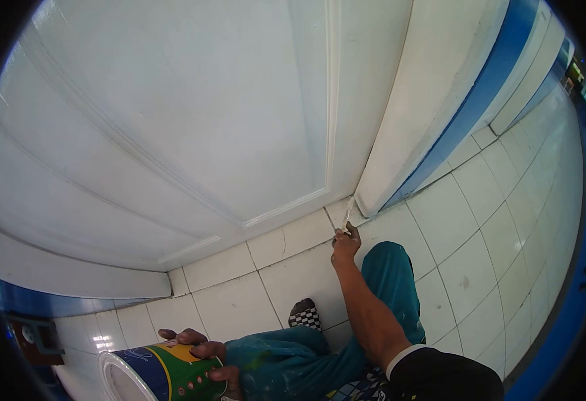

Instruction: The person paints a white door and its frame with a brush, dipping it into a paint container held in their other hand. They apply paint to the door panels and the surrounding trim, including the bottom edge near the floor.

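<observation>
My left fingers [209, 349] wrap the paint can [147, 361] beside my leg [273, 367], presumably for easy reach; my right fingers [352, 231] pinch a slim brush [347, 212], seemingly for control at the door frame's [406, 134] foot.

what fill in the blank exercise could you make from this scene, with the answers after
The left hand grips a can whose broad bands are blue, yellow and ____. The right hand is near a bottom corner of the white, panelled ____. The stripe along the wall edge is ____. The floor is covered in pale ____.

Missing words: green; door; blue; tiles
</observation>
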{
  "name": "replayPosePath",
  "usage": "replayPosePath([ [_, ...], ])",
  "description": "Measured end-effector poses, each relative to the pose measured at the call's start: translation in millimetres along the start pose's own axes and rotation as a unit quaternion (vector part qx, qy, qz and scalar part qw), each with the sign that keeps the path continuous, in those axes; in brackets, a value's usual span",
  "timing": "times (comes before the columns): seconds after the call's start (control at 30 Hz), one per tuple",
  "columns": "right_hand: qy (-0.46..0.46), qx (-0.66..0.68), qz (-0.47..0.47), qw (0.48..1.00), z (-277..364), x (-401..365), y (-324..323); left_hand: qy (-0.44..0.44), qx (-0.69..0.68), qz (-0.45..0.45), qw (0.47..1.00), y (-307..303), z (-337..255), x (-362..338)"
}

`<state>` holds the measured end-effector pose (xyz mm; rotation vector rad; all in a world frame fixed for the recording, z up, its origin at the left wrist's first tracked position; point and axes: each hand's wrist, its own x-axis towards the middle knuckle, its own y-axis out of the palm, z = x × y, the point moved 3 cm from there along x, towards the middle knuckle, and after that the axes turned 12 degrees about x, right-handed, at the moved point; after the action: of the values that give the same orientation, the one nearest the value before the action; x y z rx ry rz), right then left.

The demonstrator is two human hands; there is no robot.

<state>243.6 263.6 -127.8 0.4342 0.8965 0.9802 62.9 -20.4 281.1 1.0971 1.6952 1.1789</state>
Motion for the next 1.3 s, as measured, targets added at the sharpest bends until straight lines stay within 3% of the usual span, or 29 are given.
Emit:
replayPosePath([
  [0.03,-0.017,0.031,-0.016,0.999,-8.6,5.9,-4.9,0.004,-0.007,-0.001,1.000,-2.4,-1.8,0.7],
  [0.07,0.070,0.130,0.007,0.989,-31.2,12.7,-8.0,0.007,-0.013,-0.001,1.000,-5.5,-3.9,-0.2],
  [0.13,0.041,-0.005,0.011,0.999,-65.7,-26.9,29.0,0.007,-0.020,0.004,1.000,-9.1,-5.9,1.8],
  [0.27,0.063,-0.035,0.030,0.997,-139.6,-105.4,83.4,0.002,-0.011,-0.001,1.000,-8.4,-4.8,1.6],
  [0.37,0.074,-0.152,0.077,0.983,-165.8,-142.2,80.4,0.003,-0.011,-0.016,1.000,-4.4,0.4,2.0],
  [0.5,0.096,-0.342,0.202,0.913,-167.6,-150.8,67.7,0.008,-0.011,-0.031,0.999,-1.7,4.1,7.3],
  [0.57,0.081,-0.410,0.258,0.871,-140.1,-139.4,71.5,0.011,-0.009,-0.036,0.999,-0.3,4.9,12.1],
  [0.73,0.166,-0.519,0.301,0.783,-66.1,-71.7,82.1,0.015,-0.006,-0.046,0.999,3.4,9.5,20.1],
  [0.77,0.202,-0.509,0.274,0.790,-43.6,-53.3,86.1,0.014,-0.007,-0.049,0.999,4.8,10.8,22.5],
  [0.87,0.143,-0.488,0.203,0.837,16.6,0.4,80.8,0.024,-0.010,-0.052,0.998,7.4,14.7,24.4],
  [0.93,0.056,-0.419,0.216,0.880,41.0,33.8,51.5,0.049,-0.033,-0.035,0.998,7.9,21.1,25.7],
  [1.0,0.065,-0.349,0.129,0.926,90.8,29.2,41.8,0.035,-0.026,0.004,0.999,12.7,24.1,30.6],
  [1.07,0.006,-0.316,0.109,0.942,120.1,27.9,24.3,0.036,-0.018,0.036,0.999,9.9,23.6,34.3],
  [1.1,0.003,-0.273,0.134,0.953,137.2,19.7,21.6,0.041,-0.015,0.047,0.998,8.9,22.4,36.6],
  [1.17,0.025,-0.321,0.197,0.926,177.0,-15.0,44.8,0.057,-0.008,0.068,0.996,10.6,18.9,46.6],
  [1.2,0.037,-0.345,0.227,0.910,194.9,-35.4,62.1,0.060,0.022,0.088,0.994,6.5,16.3,51.3],
  [1.27,0.049,-0.446,0.345,0.824,230.2,-64.0,99.7,0.057,0.032,0.086,0.994,-0.8,10.0,59.4],
  [1.3,0.072,-0.417,0.362,0.830,246.4,-87.5,125.9,0.054,0.036,0.086,0.994,-5.7,6.9,64.4],
])
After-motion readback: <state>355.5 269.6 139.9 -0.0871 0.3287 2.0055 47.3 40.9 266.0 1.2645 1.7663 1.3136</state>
